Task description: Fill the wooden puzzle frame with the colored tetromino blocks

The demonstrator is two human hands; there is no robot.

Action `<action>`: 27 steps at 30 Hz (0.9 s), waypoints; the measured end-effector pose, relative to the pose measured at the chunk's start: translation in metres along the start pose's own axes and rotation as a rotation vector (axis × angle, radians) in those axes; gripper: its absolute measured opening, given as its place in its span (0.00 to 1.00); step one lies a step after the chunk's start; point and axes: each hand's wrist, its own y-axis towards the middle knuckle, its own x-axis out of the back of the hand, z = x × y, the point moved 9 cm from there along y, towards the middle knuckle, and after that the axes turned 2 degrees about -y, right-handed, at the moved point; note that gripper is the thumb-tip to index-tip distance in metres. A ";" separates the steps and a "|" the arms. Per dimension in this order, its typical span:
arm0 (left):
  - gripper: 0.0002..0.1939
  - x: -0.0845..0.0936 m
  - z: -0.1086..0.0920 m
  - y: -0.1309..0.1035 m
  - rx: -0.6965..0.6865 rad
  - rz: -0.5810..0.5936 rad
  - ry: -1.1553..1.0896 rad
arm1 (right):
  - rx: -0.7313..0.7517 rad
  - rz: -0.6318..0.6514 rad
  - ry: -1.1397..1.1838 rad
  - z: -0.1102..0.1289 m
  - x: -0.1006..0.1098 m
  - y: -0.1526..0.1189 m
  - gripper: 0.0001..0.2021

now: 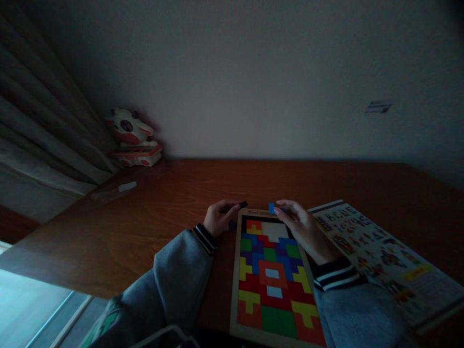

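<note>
A wooden puzzle tray (235, 295) lies in front of me, largely filled with flat coloured blocks in red, yellow, green, blue and purple. Bare pale board (273, 231) shows near its far end, and two small pale gaps sit lower down. Beside the tray's far left corner, my left hand (220, 217) pinches a small black puzzle piece (243, 205). Over the far right corner, my right hand (295, 222) holds a blue puzzle piece (271, 208) between thumb and fingers. Something dark purple, partly hidden, lies by my left hand.
To the right lies a printed pattern sheet (384, 256), partly under my right sleeve. A cow-shaped toy (132, 135) stands at the table's far left corner, with a clear plastic wrapper (112, 192) nearer. A wall rises behind the brown table (174, 193); a curtain (39, 116) hangs left.
</note>
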 end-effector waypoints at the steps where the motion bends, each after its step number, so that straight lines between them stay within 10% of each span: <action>1: 0.21 -0.001 0.001 0.000 0.000 0.005 0.010 | 0.003 0.010 -0.011 0.001 -0.001 0.000 0.18; 12: 0.20 -0.006 -0.001 -0.002 -0.008 0.058 0.116 | 0.172 0.211 -0.482 0.033 -0.019 -0.014 0.11; 27: 0.22 0.007 -0.002 0.002 0.038 -0.077 -0.073 | 0.259 0.300 -0.501 0.030 -0.027 -0.018 0.12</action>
